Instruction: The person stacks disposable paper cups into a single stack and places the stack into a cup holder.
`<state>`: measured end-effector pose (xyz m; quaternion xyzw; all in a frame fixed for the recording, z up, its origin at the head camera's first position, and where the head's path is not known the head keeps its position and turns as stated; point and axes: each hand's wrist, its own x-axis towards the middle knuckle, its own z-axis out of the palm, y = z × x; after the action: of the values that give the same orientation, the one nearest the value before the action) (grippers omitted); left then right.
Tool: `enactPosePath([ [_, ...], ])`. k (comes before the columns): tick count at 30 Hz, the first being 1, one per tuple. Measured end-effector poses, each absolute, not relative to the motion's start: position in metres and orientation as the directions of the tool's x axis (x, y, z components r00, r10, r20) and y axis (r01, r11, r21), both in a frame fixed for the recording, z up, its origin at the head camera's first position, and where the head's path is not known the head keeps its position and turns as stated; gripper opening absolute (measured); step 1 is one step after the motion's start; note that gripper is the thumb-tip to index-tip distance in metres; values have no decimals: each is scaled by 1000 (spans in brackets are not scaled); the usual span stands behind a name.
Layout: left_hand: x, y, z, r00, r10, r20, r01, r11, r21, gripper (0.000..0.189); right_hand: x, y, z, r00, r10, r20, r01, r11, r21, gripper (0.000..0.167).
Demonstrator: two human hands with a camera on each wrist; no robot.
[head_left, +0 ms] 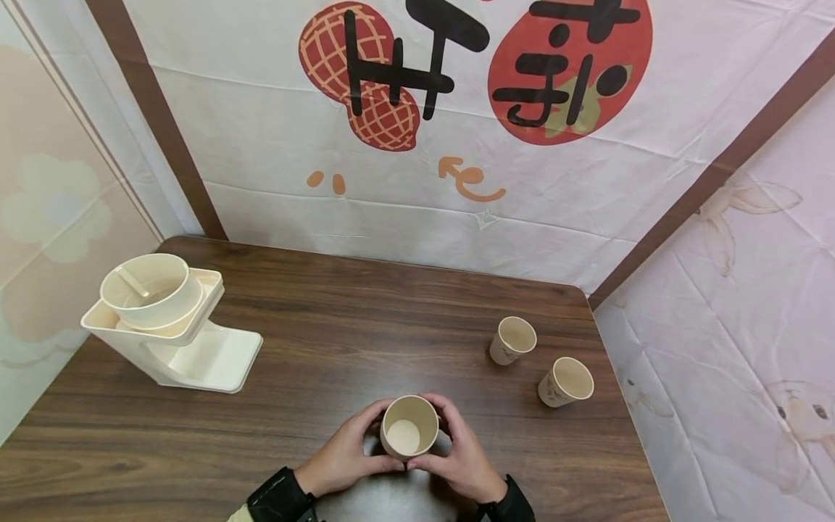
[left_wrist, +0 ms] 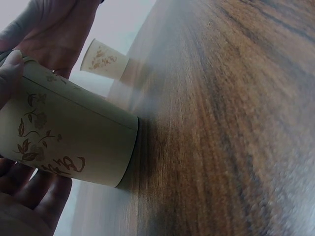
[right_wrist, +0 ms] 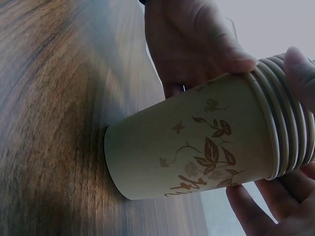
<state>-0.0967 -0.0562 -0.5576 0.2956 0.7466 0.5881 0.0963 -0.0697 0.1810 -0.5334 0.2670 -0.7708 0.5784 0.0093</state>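
Upright on the brown table, close in front of me, stands a stack of paper cups (head_left: 409, 426) with their mouths up. Several nested rims show in the right wrist view, above a cup wall (right_wrist: 197, 142) printed with brown leaves and flowers. My left hand (head_left: 344, 455) grips the stack from the left, thumb at the near side. From the right, my right hand (head_left: 464, 458) holds it too, and the two thumbs nearly meet. The base of the stack (left_wrist: 74, 128) is right at the tabletop in the left wrist view.
Two single paper cups, one farther back (head_left: 514, 339) and one nearer (head_left: 566, 381), stand upright at the right. On the left, a cream stand (head_left: 218, 355) bears a cream bowl (head_left: 153, 290) with a light stick-like handle inside. A printed cloth (head_left: 274, 210) hangs behind the table.
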Motion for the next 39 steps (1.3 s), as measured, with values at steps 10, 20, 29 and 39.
enactPosePath([
  [10,-96,-56,-556,-803,557,212,334,126,934,81,-73,183,-534,-840,-423,340,-450,192,-872,82],
  [20,-96,-56,-556,-807,560,185,311,138,940,82,-73,186,-532,-836,-436,333,-455,211,-865,84],
  [29,-96,-57,-556,-802,566,190,310,123,943,82,-73,187,-532,-829,-448,335,-466,220,-857,86],
  [39,-96,-56,-556,-803,557,213,332,120,936,79,-75,194,-524,-801,-469,371,-485,145,-862,73],
])
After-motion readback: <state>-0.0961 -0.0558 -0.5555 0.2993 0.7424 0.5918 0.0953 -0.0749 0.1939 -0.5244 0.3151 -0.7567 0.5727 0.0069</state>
